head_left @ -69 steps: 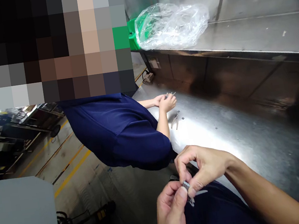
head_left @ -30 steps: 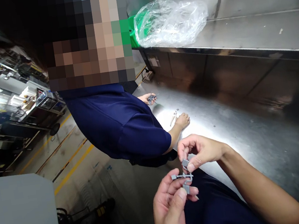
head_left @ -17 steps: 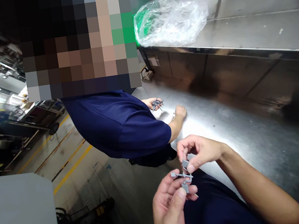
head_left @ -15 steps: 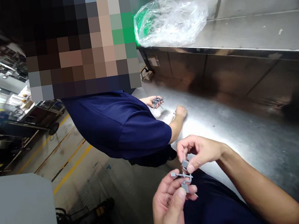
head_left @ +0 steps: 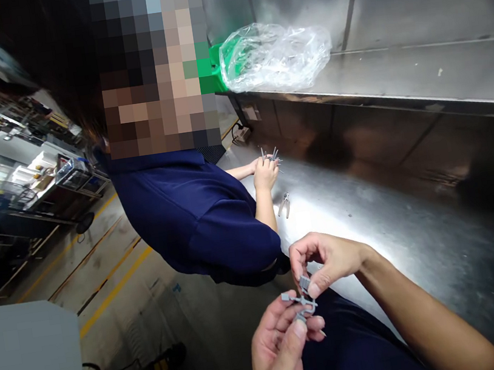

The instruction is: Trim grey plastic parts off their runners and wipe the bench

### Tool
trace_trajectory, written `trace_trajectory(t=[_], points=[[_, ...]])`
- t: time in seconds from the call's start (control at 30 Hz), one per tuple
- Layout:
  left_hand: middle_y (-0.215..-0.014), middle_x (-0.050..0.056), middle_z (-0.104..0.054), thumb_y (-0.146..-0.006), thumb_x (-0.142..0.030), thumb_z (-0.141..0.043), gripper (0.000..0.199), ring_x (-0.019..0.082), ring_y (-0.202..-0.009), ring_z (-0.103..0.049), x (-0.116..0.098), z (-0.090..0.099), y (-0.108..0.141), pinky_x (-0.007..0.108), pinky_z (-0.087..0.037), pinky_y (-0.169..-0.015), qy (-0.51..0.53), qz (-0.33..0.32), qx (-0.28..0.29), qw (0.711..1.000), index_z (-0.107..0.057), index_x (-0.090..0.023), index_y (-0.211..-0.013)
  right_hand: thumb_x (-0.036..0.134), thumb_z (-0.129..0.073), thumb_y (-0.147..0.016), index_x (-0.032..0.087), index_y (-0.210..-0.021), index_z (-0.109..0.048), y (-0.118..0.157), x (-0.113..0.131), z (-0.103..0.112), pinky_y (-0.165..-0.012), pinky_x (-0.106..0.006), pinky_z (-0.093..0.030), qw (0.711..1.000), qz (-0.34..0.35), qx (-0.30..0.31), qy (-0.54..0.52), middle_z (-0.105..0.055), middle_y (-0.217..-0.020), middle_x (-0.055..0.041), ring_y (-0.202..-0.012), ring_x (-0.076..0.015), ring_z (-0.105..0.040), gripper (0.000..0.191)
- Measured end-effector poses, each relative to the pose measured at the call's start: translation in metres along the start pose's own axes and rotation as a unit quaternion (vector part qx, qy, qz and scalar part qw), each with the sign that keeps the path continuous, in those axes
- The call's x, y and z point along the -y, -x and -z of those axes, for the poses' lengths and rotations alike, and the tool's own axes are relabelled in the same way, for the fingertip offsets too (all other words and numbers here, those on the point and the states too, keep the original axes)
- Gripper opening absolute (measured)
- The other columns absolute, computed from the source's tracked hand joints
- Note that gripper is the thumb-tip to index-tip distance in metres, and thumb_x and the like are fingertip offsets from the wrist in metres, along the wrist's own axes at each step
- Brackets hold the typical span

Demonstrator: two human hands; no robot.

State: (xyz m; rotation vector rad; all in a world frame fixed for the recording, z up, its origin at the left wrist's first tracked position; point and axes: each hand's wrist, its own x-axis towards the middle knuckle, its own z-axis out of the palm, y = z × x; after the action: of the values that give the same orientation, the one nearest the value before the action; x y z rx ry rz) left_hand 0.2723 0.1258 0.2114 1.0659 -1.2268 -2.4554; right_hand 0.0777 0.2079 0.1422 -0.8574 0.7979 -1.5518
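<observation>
Between my two hands is a small grey branched plastic part (head_left: pixel 307 303), like a moulding sprue with little blocks on its arms. My left hand (head_left: pixel 280 339) pinches its lower end between thumb and fingers. At the upper block, my right hand (head_left: pixel 326 262) grips with thumb and fingertips. One more small block sticks out at the left, near my left index finger. Both hands are above my dark clothing, beside the metal table's near edge.
A co-worker in a navy shirt (head_left: pixel 187 218) stands at left, hands together around several thin grey pieces (head_left: pixel 273 155). Pliers (head_left: pixel 284 205) lie on the metal table (head_left: pixel 401 237). Clear plastic bag (head_left: pixel 279 58) and green bin (head_left: pixel 218 69) rest on the raised shelf (head_left: pixel 405 71).
The co-worker's nearer hand has left the table and moved to the hand with the grey pieces, leaving the pliers in plain view. My hands keep their hold, the part turned slightly.
</observation>
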Motion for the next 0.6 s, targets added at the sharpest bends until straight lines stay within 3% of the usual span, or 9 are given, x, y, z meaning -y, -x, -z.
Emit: trace_trajectory(t=[0.23,0.6], points=[[-0.092,0.010,-0.079,-0.067,-0.037,-0.092,0.042,0.019,-0.076,-0.074,0.002,0.003,-0.002,0.025,-0.058,-0.067,-0.004,0.000,0.007,1.000,-0.079,-0.020,-0.102,0.018,-0.091,-0.064,0.012,-0.086,-0.069,0.002,0.000,0.001,-0.066,-0.019,-0.056,1.000,0.005,-0.004,-0.018,-0.077,-0.081,-0.0039,-0.070,-0.0103,-0.071,0.031],[-0.095,0.010,-0.079,-0.068,-0.038,-0.091,0.043,0.020,-0.077,-0.074,0.004,0.005,-0.002,0.027,-0.059,-0.067,-0.009,0.007,0.015,1.000,-0.078,-0.020,-0.105,0.024,-0.089,-0.070,0.013,-0.086,-0.059,0.006,-0.006,0.015,-0.059,-0.022,-0.060,0.990,0.057,-0.041,-0.119,-0.078,-0.080,-0.0061,-0.065,-0.0155,-0.074,0.035]])
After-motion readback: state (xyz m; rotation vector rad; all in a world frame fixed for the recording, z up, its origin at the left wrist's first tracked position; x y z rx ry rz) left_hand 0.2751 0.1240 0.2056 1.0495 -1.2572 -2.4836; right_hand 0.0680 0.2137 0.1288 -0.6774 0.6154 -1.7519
